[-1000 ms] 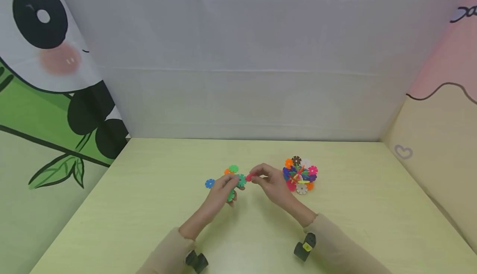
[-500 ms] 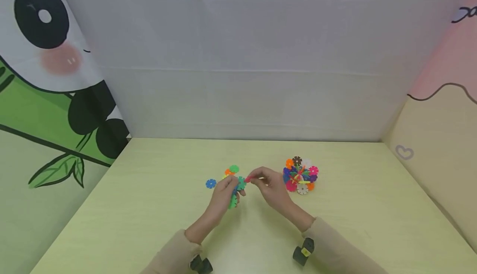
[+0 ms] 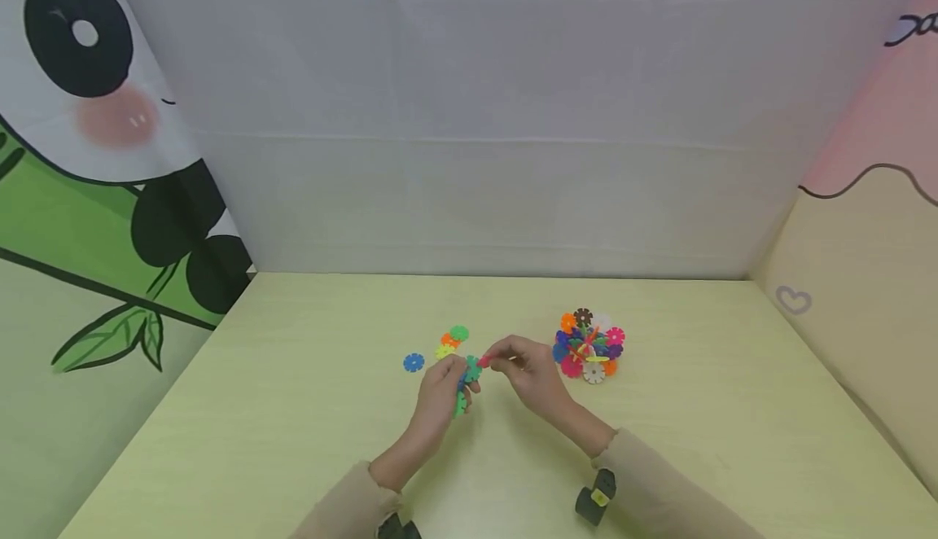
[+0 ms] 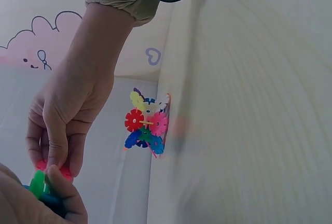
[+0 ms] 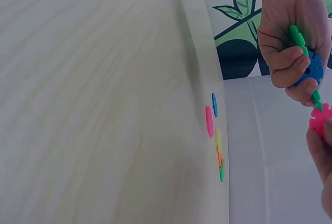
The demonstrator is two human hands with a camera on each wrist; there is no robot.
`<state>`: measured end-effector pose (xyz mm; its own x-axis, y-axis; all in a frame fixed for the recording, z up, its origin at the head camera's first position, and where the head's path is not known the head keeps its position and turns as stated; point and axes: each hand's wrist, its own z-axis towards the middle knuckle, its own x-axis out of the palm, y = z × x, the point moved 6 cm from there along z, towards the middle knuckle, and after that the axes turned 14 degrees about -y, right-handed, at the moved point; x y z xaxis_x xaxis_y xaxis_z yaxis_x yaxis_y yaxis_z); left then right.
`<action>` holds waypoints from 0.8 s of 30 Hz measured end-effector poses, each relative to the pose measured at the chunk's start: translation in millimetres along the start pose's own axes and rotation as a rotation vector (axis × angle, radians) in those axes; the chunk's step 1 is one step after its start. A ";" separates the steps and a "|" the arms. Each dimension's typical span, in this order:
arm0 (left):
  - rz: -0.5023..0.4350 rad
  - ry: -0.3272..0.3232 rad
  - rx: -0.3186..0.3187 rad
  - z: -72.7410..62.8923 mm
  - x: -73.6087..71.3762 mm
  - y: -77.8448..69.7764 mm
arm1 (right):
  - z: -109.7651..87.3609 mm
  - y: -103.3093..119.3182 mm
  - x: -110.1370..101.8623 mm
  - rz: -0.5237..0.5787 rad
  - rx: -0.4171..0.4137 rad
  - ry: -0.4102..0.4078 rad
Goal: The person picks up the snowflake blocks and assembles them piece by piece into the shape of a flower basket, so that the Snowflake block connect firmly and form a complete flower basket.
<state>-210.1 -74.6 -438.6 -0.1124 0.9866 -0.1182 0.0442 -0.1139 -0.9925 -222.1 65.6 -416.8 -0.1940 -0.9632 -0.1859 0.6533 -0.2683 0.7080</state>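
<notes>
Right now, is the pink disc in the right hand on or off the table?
Off: the right wrist view shows the right hand pinching the pink disc clear of the table.

The bare left grip [image 3: 438,392] hides part of the joined green and blue notched plastic discs [image 3: 472,369]. In the right wrist view, the picture's right edge crops the bare right grip [image 5: 322,164], which covers part of the pink notched plastic disc [image 5: 319,121]. The clustered multicoloured plastic discs [image 3: 589,348] overlap too closely to count.

Pale yellow table [image 3: 220,441]; loose notched discs [image 3: 444,352] lying left, multicoloured disc heap [image 3: 589,348] right.
</notes>
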 end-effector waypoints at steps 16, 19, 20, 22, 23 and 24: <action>0.022 0.025 -0.027 -0.6 -0.9 7.4 | -4.0 -0.7 2.1 0.017 -0.039 0.033; 0.053 0.042 0.008 2.0 -3.6 5.0 | -0.6 2.0 1.7 0.011 -0.067 0.064; 0.072 0.048 0.030 2.9 -5.1 3.1 | 0.9 3.0 1.3 0.009 -0.080 0.073; 0.105 0.054 0.081 5.6 -8.7 -0.8 | 3.4 4.6 0.5 -0.003 -0.107 0.088; 0.118 0.060 0.109 6.8 -10.3 -2.8 | 4.3 5.1 0.0 -0.006 -0.118 0.092; 0.133 0.066 0.138 7.5 -12.0 -5.0 | 4.8 5.8 -0.5 -0.011 -0.132 0.095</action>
<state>-216.4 -86.8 -432.5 -0.0491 0.9667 -0.2511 -0.0822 -0.2545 -0.9636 -221.7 64.7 -409.4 -0.1360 -0.9557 -0.2610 0.7433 -0.2726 0.6109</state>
